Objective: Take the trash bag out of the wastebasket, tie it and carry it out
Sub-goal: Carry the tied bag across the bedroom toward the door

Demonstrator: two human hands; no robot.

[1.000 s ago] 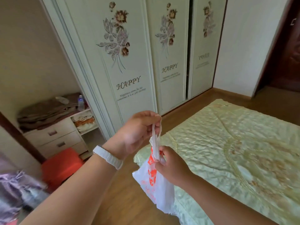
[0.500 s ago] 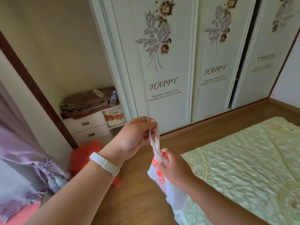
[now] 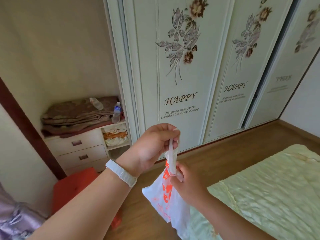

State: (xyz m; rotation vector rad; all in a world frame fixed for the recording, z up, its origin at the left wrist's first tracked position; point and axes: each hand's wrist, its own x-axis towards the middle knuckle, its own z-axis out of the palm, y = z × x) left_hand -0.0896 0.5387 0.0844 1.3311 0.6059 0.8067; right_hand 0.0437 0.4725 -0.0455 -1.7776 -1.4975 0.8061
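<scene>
White plastic trash bag w/ orange print [image 3: 166, 203] hangs mid-air over wood floor [image 3: 225, 163], beside pale green quilted bed [image 3: 270, 191]. Left hand [image 3: 154, 146] grip pinched on bag's twisted handles; right hand [image 3: 188, 184] grip closed at bag neck.

A: Where does the single view sit?

B: On the person's head, facing forward and down. Both forearms enter from the near edge, so it is close to the hands.

A: What lies far?

B: The wardrobe doors [image 3: 180, 70] far, drawers [image 3: 81, 149] far left, bed [image 3: 270, 193] near right. The edges bend, probably from the wide lens.
</scene>
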